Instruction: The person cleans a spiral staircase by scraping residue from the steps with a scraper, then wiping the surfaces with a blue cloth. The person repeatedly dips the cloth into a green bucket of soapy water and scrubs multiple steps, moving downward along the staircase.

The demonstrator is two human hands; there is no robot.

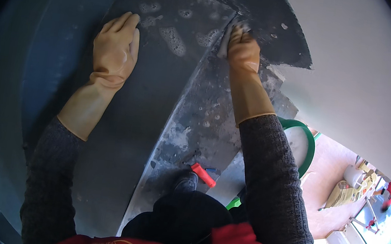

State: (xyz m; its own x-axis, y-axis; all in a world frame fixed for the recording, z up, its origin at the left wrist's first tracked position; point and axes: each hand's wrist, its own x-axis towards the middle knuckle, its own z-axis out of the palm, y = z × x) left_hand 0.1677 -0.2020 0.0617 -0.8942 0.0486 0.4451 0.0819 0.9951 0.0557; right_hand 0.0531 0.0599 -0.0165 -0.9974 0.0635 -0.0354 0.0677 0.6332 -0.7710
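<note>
Two gloved hands on a dark, sudsy panel.
Left hand (115,51) lies flat on the panel (161,83), grip released; right hand (243,50) is clenched on a pale cloth (224,42) pressed against the panel's ridge, a green bucket (307,145) below.

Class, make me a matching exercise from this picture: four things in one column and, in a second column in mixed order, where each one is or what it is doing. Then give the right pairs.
Things
1. left hand
2. right hand
3. red tool
4. green bucket

Places or states
A. lies low on the grey surface, near the shoe
B. flat, fingers spread, on the dark panel
C. stands right of the right forearm
D. presses a pale cloth to the seam by the wall

Pairs: 1-B, 2-D, 3-A, 4-C
</note>
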